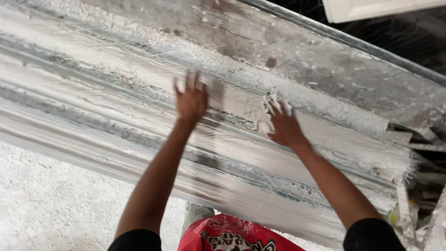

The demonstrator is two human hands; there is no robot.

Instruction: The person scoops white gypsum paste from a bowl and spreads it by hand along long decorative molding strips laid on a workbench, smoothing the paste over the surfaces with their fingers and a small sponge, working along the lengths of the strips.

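My left hand (190, 101) is spread flat, fingers (191, 82) splayed and released, grasping nothing; it lies over the upper part of the long plaster moulding (116, 116), though motion blur keeps me from telling whether the palm presses the surface or hangs just above it. My right hand (284, 125) sits to the right on the same moulding, its fingers (274, 106) caked in white and curled round a wet lump of plaster (265, 122), which lies under the fingertips and against the moulding's ridged face. The moulding runs slantwise across the counter (325, 60), from the left edge down toward the lower right, so it lies beneath both hands and stretches well past them on either side. Loose fibres show along its ridges and fray out at its right end (404, 172). The counter behind it is grey and spattered white. Below the moulding is a white, dusty floor (51, 204), and my red printed garment (232, 234) shows between my forearms.
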